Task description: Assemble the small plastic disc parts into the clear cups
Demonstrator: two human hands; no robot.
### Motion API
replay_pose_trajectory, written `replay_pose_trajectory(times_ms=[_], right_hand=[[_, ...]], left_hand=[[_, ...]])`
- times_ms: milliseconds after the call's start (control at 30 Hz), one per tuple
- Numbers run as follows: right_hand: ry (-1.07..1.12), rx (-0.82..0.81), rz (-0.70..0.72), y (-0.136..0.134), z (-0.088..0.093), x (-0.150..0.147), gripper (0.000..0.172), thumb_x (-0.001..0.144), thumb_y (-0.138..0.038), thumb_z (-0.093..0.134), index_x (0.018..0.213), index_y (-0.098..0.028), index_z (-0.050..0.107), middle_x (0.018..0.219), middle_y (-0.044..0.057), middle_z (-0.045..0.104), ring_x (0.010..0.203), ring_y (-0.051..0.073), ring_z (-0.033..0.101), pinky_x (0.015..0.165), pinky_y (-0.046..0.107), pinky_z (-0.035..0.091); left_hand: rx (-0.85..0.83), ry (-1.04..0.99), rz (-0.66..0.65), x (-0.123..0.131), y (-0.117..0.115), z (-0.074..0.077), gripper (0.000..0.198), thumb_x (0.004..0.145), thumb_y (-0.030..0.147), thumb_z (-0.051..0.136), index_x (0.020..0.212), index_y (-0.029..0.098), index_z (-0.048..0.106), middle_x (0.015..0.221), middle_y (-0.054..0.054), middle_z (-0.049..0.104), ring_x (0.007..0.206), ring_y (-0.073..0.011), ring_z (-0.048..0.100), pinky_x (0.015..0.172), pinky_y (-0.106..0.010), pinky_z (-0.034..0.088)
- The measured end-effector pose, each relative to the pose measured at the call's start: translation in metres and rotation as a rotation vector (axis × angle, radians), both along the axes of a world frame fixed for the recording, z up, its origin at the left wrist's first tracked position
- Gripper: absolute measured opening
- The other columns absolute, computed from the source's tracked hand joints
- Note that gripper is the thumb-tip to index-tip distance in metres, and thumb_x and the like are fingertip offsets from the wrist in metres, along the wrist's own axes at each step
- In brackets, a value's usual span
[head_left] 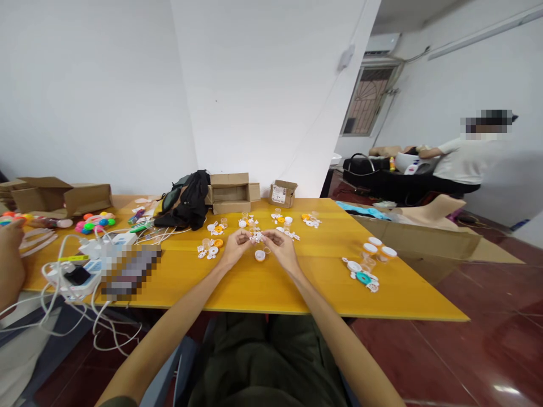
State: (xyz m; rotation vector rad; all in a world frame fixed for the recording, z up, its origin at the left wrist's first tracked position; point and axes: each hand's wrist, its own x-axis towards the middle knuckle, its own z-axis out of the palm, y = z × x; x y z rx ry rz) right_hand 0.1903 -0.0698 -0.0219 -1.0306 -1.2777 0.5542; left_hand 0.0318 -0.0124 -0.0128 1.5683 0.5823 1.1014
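Note:
Between my two hands, just above the table, is a small white plastic piece with cut-out holes (257, 237). My left hand (238, 244) pinches it from the left, and my right hand (278, 243) has its fingers closed at its right side. Right below them stands a small white cup-like part (260, 256) on the wood. Left of my left hand lie an orange ring (218, 243) and a white disc (212, 252) among small white pieces. Beyond my hands are more clusters of clear cups, white pieces and an orange part (280, 220).
Several white-lidded jars (388, 252) and a teal ring (363, 277) sit on the right. A power strip (91, 271) with tangled cables lies left. At the back are a black backpack (184, 200) and an open carton (231, 195). Another person's hand (11, 263) is at far left.

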Motion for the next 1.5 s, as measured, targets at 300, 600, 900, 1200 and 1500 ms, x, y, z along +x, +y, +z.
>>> replay_pose_trajectory(times_ms=[300, 600, 900, 1200, 1500], right_hand=[[0.087, -0.004, 0.116, -0.0046, 0.0053, -0.0046, 0.033, 0.079, -0.052, 0.071, 0.098, -0.025, 0.076, 0.094, 0.004, 0.074, 0.074, 0.020, 0.071, 0.071, 0.034, 0.061], [0.111, -0.057, 0.111, 0.0000, 0.0031, -0.0029, 0.029, 0.074, -0.048, 0.076, 0.089, -0.024, 0.074, 0.083, 0.003, 0.076, 0.073, 0.021, 0.071, 0.070, 0.035, 0.061], [0.105, -0.007, 0.087, 0.0001, 0.0038, -0.0036, 0.027, 0.074, -0.048, 0.075, 0.087, -0.024, 0.075, 0.089, 0.004, 0.075, 0.078, 0.021, 0.071, 0.075, 0.035, 0.060], [0.046, 0.100, 0.018, -0.0003, 0.0031, -0.0047, 0.017, 0.077, -0.042, 0.073, 0.084, -0.027, 0.077, 0.096, 0.006, 0.073, 0.089, 0.022, 0.069, 0.075, 0.033, 0.059], [-0.020, 0.098, -0.016, -0.0019, 0.0024, -0.0080, 0.015, 0.080, -0.035, 0.066, 0.085, -0.025, 0.075, 0.083, 0.003, 0.074, 0.074, 0.019, 0.068, 0.066, 0.030, 0.055]], left_hand=[[-0.056, -0.026, 0.036, -0.0007, -0.0007, 0.0016, 0.039, 0.060, 0.046, 0.089, 0.072, 0.019, 0.063, 0.077, -0.002, 0.073, 0.079, -0.0195, 0.070, 0.079, -0.032, 0.055], [-0.046, 0.001, 0.011, -0.0003, -0.0046, 0.0056, 0.040, 0.058, 0.046, 0.090, 0.071, 0.019, 0.064, 0.076, -0.002, 0.073, 0.075, -0.0181, 0.069, 0.078, -0.032, 0.055], [-0.050, -0.046, -0.034, -0.0025, -0.0042, 0.0058, 0.038, 0.065, 0.050, 0.086, 0.078, 0.017, 0.073, 0.081, -0.005, 0.078, 0.078, -0.0214, 0.072, 0.082, -0.035, 0.057], [-0.074, -0.031, -0.038, -0.0010, -0.0051, 0.0064, 0.031, 0.062, 0.042, 0.089, 0.075, 0.018, 0.074, 0.079, -0.004, 0.077, 0.078, -0.0208, 0.072, 0.083, -0.033, 0.056], [-0.071, -0.030, -0.053, 0.0000, -0.0055, 0.0073, 0.033, 0.061, 0.042, 0.090, 0.075, 0.017, 0.074, 0.081, -0.005, 0.078, 0.079, -0.0204, 0.071, 0.084, -0.033, 0.055]])
